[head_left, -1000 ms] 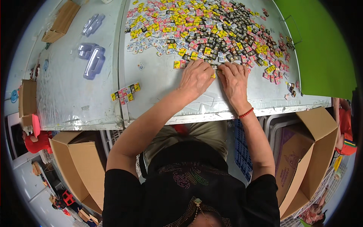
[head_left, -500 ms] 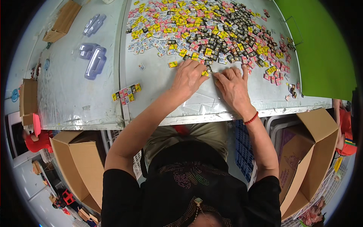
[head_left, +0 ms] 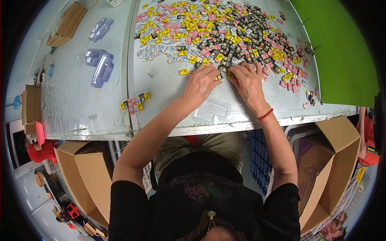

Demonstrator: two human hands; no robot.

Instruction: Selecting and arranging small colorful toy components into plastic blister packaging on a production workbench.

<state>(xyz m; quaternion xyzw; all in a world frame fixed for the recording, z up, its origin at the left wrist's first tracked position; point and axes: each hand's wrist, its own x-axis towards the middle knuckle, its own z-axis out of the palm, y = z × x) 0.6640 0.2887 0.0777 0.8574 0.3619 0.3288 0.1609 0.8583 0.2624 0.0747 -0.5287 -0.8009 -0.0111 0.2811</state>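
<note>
Small packets [head_left: 219, 76] held at fingers of left hand [head_left: 199, 83], right hand [head_left: 249, 82] just beside.

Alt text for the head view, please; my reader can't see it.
A person's left hand pinches small packs, the right hand close beside it, at the near edge of a spread of yellow, pink, black and white packs on a pale table. A cluster of packs and clear plastic trays lie to the left; a green panel is at right.
</note>
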